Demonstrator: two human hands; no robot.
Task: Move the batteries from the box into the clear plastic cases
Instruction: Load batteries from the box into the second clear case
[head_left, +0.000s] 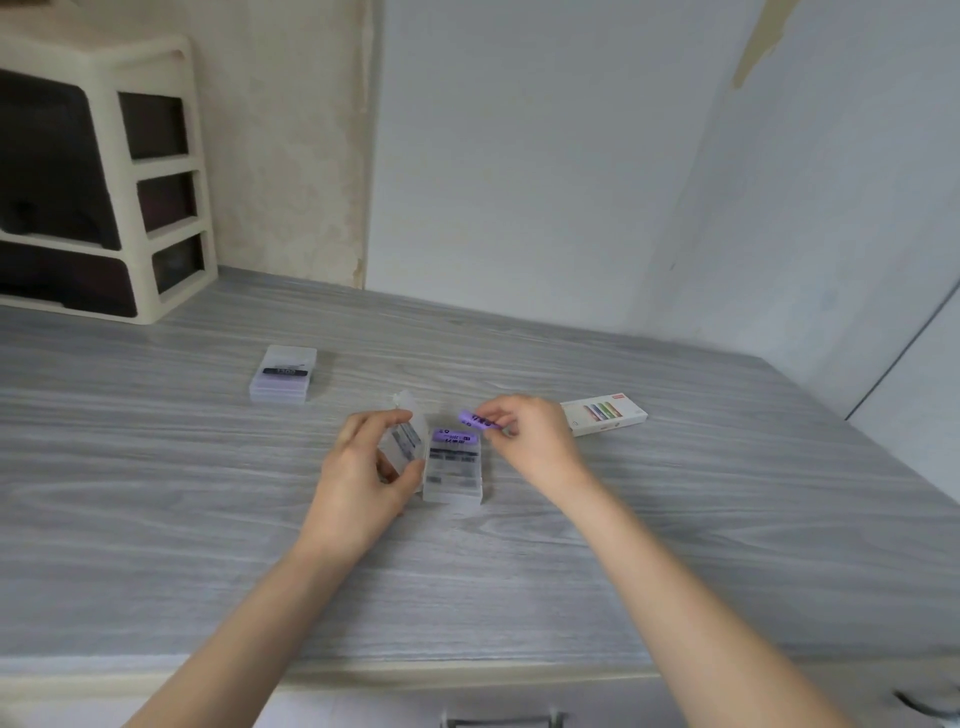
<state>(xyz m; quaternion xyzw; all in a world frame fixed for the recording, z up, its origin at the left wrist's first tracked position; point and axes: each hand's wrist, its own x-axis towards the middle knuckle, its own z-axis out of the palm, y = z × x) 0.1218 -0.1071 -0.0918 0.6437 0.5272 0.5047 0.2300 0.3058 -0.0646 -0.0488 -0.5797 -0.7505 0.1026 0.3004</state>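
While both forearms reach in from the near edge, the grey wood-grain table (156, 467) carries every task item. Landmark: the open clear case (453, 470), lying flat at the table's centre. A cream drawer unit (104, 176) stands far to the left of and behind the open clear case. The left hand (363, 467) sits directly left of that case, its grip clenched on the raised lid (408, 439), which tilts up from the case's left edge. The right hand (530, 441) hovers just right of and behind the case, its grip pinching a purple battery (475, 420). A closed clear case (284, 374) lies behind and to the left. The white battery box (605, 414) lies to the right, beyond the right hand. One purple battery (454, 437) occupies the case's rear slot
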